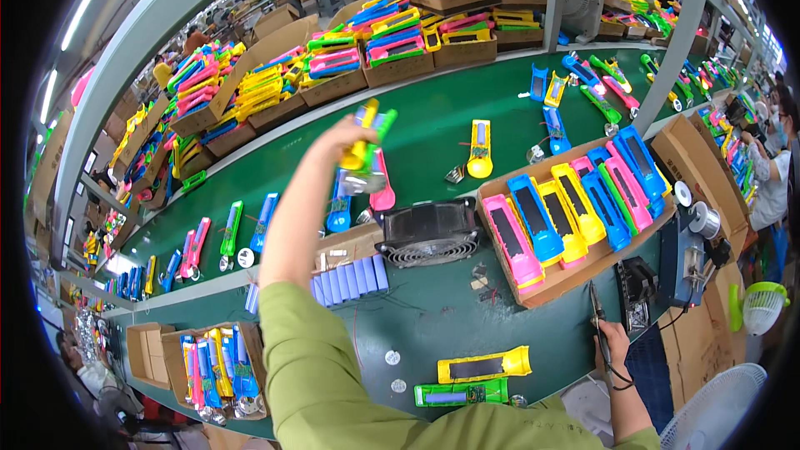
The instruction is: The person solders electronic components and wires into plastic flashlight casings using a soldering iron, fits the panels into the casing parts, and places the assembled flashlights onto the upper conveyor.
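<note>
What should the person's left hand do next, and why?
Probably lower the yellow and green parts onto the belt: the left hand holds them above it, similar pieces lie there, and a green casing lies on the bench within apparent reach, while the right hand holds a pointed tool.

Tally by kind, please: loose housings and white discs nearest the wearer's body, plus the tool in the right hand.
Yellow long plastic housing: 1
Green long plastic housing with blue cylinder: 1
Small flat white discs: 2
Slim dark soldering iron, right hand: 1
Total: 5
</note>
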Motion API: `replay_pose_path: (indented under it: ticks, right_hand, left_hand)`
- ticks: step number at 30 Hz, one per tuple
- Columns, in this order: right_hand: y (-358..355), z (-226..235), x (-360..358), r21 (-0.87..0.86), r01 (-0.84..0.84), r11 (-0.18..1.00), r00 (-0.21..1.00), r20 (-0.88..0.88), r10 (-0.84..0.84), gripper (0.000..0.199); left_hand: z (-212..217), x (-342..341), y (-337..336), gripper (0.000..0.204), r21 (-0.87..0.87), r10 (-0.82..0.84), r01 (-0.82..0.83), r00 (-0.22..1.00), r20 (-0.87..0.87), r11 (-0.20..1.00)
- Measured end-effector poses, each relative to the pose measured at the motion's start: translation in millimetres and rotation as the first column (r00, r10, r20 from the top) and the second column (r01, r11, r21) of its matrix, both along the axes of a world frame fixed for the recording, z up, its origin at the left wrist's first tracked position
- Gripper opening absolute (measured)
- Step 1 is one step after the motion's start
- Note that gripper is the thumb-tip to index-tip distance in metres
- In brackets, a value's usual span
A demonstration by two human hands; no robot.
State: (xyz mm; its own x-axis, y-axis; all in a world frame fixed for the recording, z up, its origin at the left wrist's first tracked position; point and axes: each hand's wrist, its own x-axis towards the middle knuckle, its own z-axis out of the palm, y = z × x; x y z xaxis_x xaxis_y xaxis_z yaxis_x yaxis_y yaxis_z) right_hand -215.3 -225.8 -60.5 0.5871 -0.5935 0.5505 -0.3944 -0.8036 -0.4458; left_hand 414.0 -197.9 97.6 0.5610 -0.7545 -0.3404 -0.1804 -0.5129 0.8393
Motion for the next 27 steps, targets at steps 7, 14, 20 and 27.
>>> replay_pose_path:
  ticks: [7,14,20,27]
  right_hand:
    - [-3,26,11,0.056,-0.077,0.995,0.996,-0.035,0.079,0.037]
    - [-13,24,9,-0.031,-0.080,0.996,0.997,0.010,0.080,0.037]
    - [-6,16,8,0.015,-0.142,0.990,0.989,0.036,0.141,0.041]
    - [-4,-17,-20,0.185,-0.002,0.983,0.999,0.046,-0.007,0.039]
  left_hand:
    - [-71,27,104,0.113,0.159,0.084,-0.277,0.695,0.714,0.947]
    - [-90,-58,74,0.115,0.155,0.069,-0.345,0.557,0.828,0.926]
    - [-94,-53,99,0.111,0.016,0.263,-0.484,0.502,0.824,0.875]
    - [3,-67,140,0.105,-0.266,0.448,-0.468,0.336,0.829,0.843]
